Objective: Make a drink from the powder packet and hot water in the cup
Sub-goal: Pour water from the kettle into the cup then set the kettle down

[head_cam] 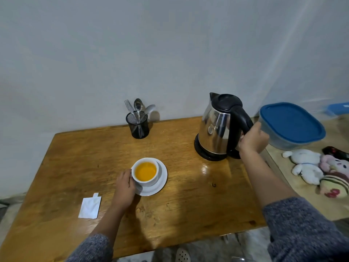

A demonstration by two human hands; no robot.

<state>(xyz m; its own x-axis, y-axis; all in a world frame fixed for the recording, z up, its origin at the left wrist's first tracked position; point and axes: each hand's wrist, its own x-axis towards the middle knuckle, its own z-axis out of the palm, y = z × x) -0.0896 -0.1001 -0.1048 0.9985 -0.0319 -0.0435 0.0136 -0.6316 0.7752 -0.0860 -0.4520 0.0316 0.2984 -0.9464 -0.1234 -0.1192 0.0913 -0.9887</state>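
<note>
Left hand (124, 186) cupped against filled cup (145, 172) on saucer (162, 178), mid-table (188, 195). Right hand (253, 139) gripping kettle (217, 127) handle on base. Spill risk if nudged; scald risk on lifting. Powder packet (89, 207) lying emptied alongside.

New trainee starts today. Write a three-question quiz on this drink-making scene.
1. True or false: the cup holds orange liquid.
2. What does the right hand grip?
A) kettle handle B) spoon C) packet
3. Fill in: the left hand touches the cup, which stands on a ____.

Key: 1 true; 2 A, the kettle; 3 saucer.
</note>
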